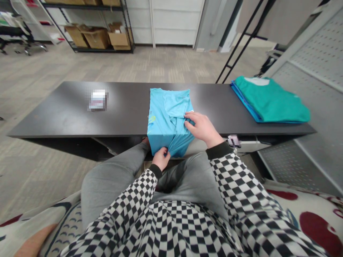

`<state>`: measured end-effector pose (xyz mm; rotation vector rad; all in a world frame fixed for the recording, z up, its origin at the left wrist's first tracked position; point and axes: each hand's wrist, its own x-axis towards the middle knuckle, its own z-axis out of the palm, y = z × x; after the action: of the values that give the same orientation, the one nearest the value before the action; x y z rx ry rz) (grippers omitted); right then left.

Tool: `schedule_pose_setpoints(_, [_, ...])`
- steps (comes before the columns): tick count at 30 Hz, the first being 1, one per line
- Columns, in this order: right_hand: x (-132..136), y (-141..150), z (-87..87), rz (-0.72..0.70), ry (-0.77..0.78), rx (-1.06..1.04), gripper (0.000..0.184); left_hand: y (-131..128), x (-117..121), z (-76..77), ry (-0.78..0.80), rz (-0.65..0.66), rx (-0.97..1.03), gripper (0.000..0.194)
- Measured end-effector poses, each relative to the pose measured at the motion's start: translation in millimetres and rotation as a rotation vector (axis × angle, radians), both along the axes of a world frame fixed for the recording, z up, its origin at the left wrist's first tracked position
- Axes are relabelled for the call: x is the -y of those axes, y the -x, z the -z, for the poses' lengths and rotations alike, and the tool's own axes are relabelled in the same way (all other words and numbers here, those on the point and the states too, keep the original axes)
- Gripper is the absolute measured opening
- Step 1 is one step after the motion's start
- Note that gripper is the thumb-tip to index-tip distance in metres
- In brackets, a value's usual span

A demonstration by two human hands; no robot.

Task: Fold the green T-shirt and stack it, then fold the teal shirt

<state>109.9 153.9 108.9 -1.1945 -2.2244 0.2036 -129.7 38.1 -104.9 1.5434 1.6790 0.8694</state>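
Note:
A light-blue shirt [160,110], partly folded, lies on the dark table and hangs over its front edge above my lap. My left hand [161,158] pinches the hanging lower part of the cloth. At the garment's right side, my right hand [199,125] presses its bent fingers on a folded-over flap; whether the fingertips grip the fabric is hard to see. Creases run from the middle of the shirt down toward my left hand. A small yellow-green print shows at the left side.
Folded clothes, a green one on top of blue [273,101], lie at the right end of the dark table [125,117]. A small blurred item [98,100] rests at the left. A grey perforated panel [318,71] stands at the right. Shelves with cardboard boxes [98,37] are across the floor.

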Motion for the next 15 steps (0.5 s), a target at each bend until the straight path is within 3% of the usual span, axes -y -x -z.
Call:
schedule_pose_setpoints(5, [0, 1, 1.4, 0.006, -0.001, 0.007, 0.033, 18, 7, 32.9, 0.126, -0.019, -0.004, 0.011])
schedule_pose_setpoints(9, [1, 2, -4.0, 0.001, -0.003, -0.068, 0.029, 35, 11, 52.2, 0.265, -0.144, -0.014, 0.011])
schedule_pose_setpoints(11, [11, -1, -10.1, 0.009, -0.028, -0.218, 0.029, 43, 10, 53.2, 0.300, -0.231, -0.004, 0.008])
schedule_pose_setpoints(13, [32, -7, -11.8, 0.054, -0.046, -0.434, 0.030, 50, 6, 48.4, 0.289, -0.289, 0.031, 0.029])
schedule_pose_setpoints(15, [62, -16, -0.8, 0.126, -0.014, -0.655, 0.029, 53, 3, 40.2, 0.249, -0.275, 0.101, 0.051])
